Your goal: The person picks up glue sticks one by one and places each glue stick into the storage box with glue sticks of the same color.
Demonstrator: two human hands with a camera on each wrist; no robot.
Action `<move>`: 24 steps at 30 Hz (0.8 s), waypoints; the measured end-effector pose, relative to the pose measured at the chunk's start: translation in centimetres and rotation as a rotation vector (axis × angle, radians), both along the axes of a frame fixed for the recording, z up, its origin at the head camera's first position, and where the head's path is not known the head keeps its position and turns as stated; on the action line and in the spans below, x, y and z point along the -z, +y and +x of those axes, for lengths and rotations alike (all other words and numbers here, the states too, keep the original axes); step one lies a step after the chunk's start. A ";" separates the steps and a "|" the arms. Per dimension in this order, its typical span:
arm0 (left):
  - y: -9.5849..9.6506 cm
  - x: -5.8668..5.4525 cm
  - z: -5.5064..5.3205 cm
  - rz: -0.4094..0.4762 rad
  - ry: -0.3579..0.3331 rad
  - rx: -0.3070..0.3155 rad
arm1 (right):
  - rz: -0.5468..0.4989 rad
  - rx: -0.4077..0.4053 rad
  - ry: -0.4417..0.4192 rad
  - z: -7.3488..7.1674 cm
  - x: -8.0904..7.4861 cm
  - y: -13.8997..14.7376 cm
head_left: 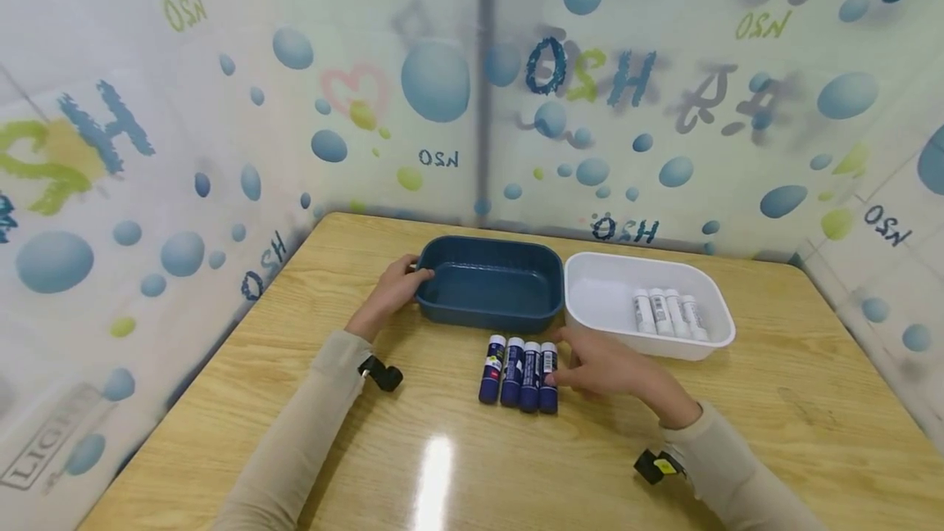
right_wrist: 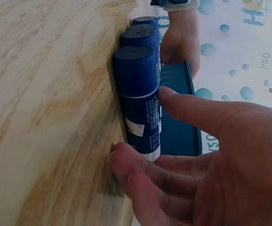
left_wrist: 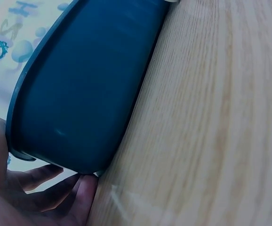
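In the head view, a dark blue plastic tray (head_left: 487, 319) stands on the table with its inside bare. My left hand (head_left: 394, 289) grips its left end, thumb over the rim and fingers outside; the left wrist view shows fingers (left_wrist: 82, 197) against the tray's end wall (left_wrist: 79, 113). Several glue sticks (head_left: 514, 373), dark blue with white ends, lie side by side in front of the tray. My right hand (head_left: 608, 363) is at the rightmost glue stick (right_wrist: 138, 108), thumb touching its side near the blue end, loosely bent fingers by its white end.
A white tray (head_left: 590, 260) stands against the blue tray's right side, with several white glue sticks (head_left: 667, 314) lying in it. Behind the wooden table (head_left: 457, 474) hang pale curtains (head_left: 369, 162) printed with bubbles.
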State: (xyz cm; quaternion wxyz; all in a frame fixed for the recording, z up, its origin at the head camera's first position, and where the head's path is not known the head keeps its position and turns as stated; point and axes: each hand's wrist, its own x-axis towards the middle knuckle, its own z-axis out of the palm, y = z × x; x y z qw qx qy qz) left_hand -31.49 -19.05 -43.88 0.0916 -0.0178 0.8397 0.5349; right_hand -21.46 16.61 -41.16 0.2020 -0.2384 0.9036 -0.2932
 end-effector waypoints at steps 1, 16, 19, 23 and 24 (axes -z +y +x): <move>0.0 0.0 0.0 0.003 -0.003 0.002 | 0.000 0.003 -0.007 0.0 0.1 0.0; 0.3 0.0 0.0 -0.008 -0.003 -0.010 | -0.037 -0.004 -0.091 -0.2 1.2 -0.2; 0.3 -0.1 -0.1 -0.012 0.001 -0.014 | -0.054 0.000 -0.107 -0.1 1.1 -0.2; 0.3 -0.1 0.0 -0.015 0.010 -0.012 | -0.077 0.006 -0.145 -0.1 0.9 -0.2; 0.3 -0.1 0.0 -0.016 0.010 -0.012 | -0.078 0.009 -0.153 -0.1 0.9 -0.2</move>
